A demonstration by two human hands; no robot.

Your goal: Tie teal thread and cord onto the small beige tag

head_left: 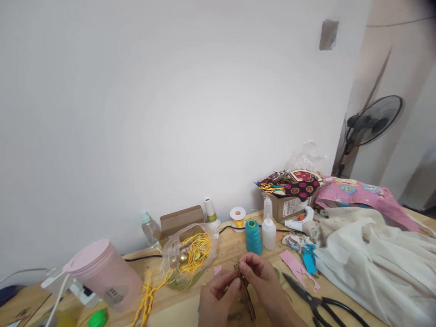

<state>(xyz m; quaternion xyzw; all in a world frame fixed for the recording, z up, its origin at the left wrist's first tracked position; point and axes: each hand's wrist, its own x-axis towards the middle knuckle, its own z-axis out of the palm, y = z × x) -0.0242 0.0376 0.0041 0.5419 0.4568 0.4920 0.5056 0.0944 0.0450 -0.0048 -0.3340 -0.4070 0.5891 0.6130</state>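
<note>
My left hand (220, 295) and my right hand (262, 278) meet low in the middle of the view. Between them is a narrow dark brown bundle of strips (248, 299), its exact kind unclear. Fingers of my left hand pinch its upper part from the left, and my right thumb and forefinger close on its top end. The bundle's lower end slants down toward me. Just beyond my hands stands a teal thread cone (254, 238), beside a white squeeze bottle (269, 234). Black scissors (315, 302) lie to the right of my right hand.
On the left stand a pink lidded canister (105, 274) and a clear bag with yellow cord (195, 254). Yellow strands (146, 302) lie nearby. A glue gun (301, 220), a box of patterned fabric (293, 204) and white cloth (364, 254) crowd the right side.
</note>
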